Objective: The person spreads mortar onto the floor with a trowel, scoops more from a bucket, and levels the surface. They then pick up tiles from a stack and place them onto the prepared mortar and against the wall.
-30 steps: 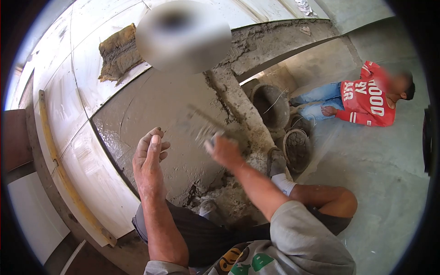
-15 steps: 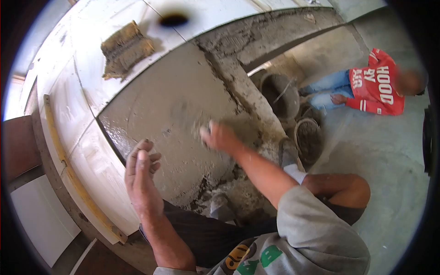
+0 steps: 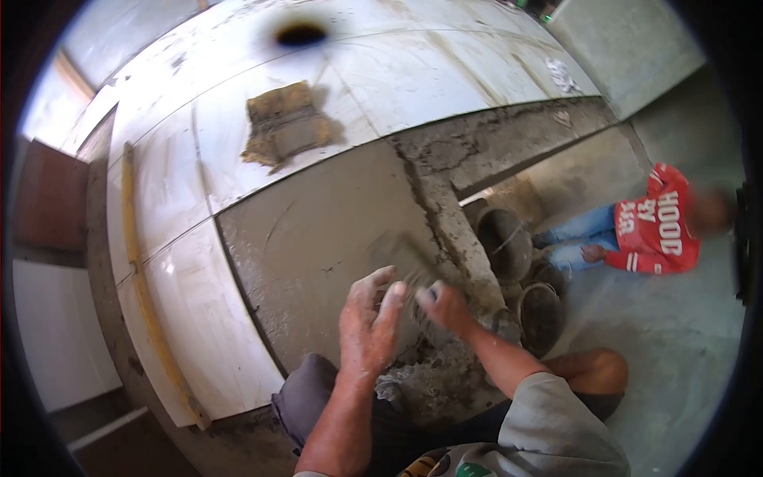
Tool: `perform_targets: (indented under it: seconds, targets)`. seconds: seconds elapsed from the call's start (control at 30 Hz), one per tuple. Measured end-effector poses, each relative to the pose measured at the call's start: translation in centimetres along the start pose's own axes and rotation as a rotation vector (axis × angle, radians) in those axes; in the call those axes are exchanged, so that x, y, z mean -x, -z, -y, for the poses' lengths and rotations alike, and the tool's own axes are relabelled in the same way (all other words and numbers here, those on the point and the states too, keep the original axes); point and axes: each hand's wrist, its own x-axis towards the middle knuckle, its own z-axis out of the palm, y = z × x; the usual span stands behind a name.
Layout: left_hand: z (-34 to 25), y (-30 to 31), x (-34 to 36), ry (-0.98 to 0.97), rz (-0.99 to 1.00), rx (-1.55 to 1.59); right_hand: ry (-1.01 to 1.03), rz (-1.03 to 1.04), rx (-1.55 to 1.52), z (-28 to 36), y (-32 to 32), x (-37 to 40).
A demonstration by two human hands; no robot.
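My right hand (image 3: 447, 308) is closed around a mortar-coated trowel (image 3: 407, 256), whose blade is smeared by motion over the wet mortar. That grey mortar bed (image 3: 318, 207) spreads between white tiles and a rough concrete edge; its surface is mostly smooth, rougher near my knees. Just left of the trowel, my left hand (image 3: 369, 322) hovers above the mortar with fingers apart, dusty and holding nothing. How my right fingers wrap the handle is partly hidden.
White tiles (image 3: 381, 71) surround the bed, with a dirty yellow sponge-like pad (image 3: 288, 125) on them. A wooden strip (image 3: 131, 215) lies at left. Buckets (image 3: 540, 318) stand at right, near a person in a red shirt (image 3: 656, 219).
My view has shifted, so the bed and tiles appear lower and further right. My left hand has come closer to my right hand, while the trowel has moved across the mortar.
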Motion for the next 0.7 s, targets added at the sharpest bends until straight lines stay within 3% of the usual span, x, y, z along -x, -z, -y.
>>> perform_targets:
  seconds: [0.03,0.1,0.17,0.2,0.27,0.3,0.33,0.37,0.43,0.53,0.57,0.6,0.67,0.7]
  targets:
    - [1.0,-0.3,-0.1,-0.009,-0.02,0.058,-0.143,-0.122,-0.067,-0.8,-0.8,-2.3]
    - [0.6,-0.9,0.0,-0.005,-0.039,0.066,-0.707,-0.087,-0.454,2.6,1.8,-7.2]
    - [-0.3,-1.0,0.1,0.06,-0.003,0.004,-0.702,-0.035,-0.493,3.6,0.8,-10.2]
    - [0.0,-1.0,0.1,0.004,-0.02,-0.071,-0.72,0.001,-0.528,4.0,0.1,-11.2]
    - [-0.4,-0.8,0.0,0.032,-0.02,-0.062,-0.446,-0.037,-0.182,6.7,-2.8,-12.2]
    - [-0.2,-0.6,-0.2,0.042,-0.033,-0.062,-0.422,0.196,-0.287,7.5,-3.2,-11.2]
    - [0.2,-0.4,-0.5,0.008,-0.054,-0.112,-0.42,0.213,-0.282,7.6,-3.6,-11.0]
    - [0.5,-0.4,-0.9,-0.032,-0.077,-0.159,-0.273,0.244,-0.287,11.5,-6.0,-12.5]
    - [0.9,-0.2,-1.5,0.015,-0.078,-0.139,0.021,0.297,-0.29,13.2,-8.6,-7.7]
    - [2.2,0.2,-2.4,0.052,-0.052,-0.155,0.419,0.362,-0.299,9.2,-8.2,0.7]
    - [3.2,0.4,-2.7,-0.015,-0.111,-0.119,0.526,0.382,-0.305,8.4,-8.1,2.0]
    - [4.0,0.6,-2.8,-0.073,-0.161,-0.079,0.553,0.637,0.049,4.6,-10.8,4.3]
    - [3.8,2.3,-3.3,0.022,-0.169,-0.003,0.345,0.855,0.155,6.7,-2.8,5.5]
    - [2.9,3.1,-3.1,0.095,-0.175,0.021,0.296,0.857,0.146,5.4,-1.7,6.7]
